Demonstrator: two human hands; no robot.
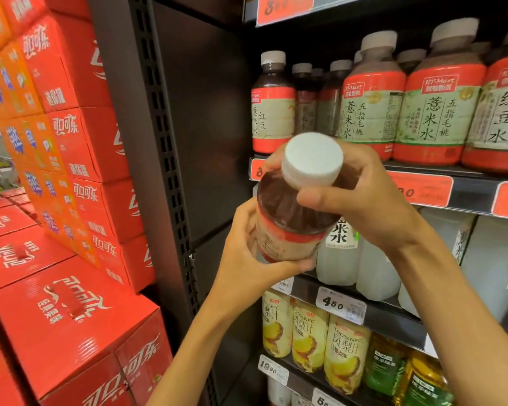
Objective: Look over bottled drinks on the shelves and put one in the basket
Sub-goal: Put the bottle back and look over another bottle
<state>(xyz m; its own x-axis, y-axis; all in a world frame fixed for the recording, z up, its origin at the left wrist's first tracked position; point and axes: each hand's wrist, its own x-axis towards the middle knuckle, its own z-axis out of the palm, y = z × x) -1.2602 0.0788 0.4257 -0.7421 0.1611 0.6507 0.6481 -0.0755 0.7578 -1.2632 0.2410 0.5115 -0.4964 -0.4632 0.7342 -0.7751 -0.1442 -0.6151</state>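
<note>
Item: bottle (pixel 291 218), dark reddish-brown drink, white screw cap, red-and-cream label band with printed characters. Held in front of the shelves (pixel 467 194), tilted cap-first toward the camera.

Grip: left hand (pixel 247 259) cups the base, fingers curled under and round the label. Right hand (pixel 361 197) wraps the shoulder just below the cap, thumb pressed across the near side, fingertips showing past the cap's far edge.

Basket: not in view.

Risk, judged: smooth wet-looking plastic may slip as one hand lets go to reach the basket; the swinging base could knock the pale bottles (pixel 349 259) just behind the fingers.
</note>
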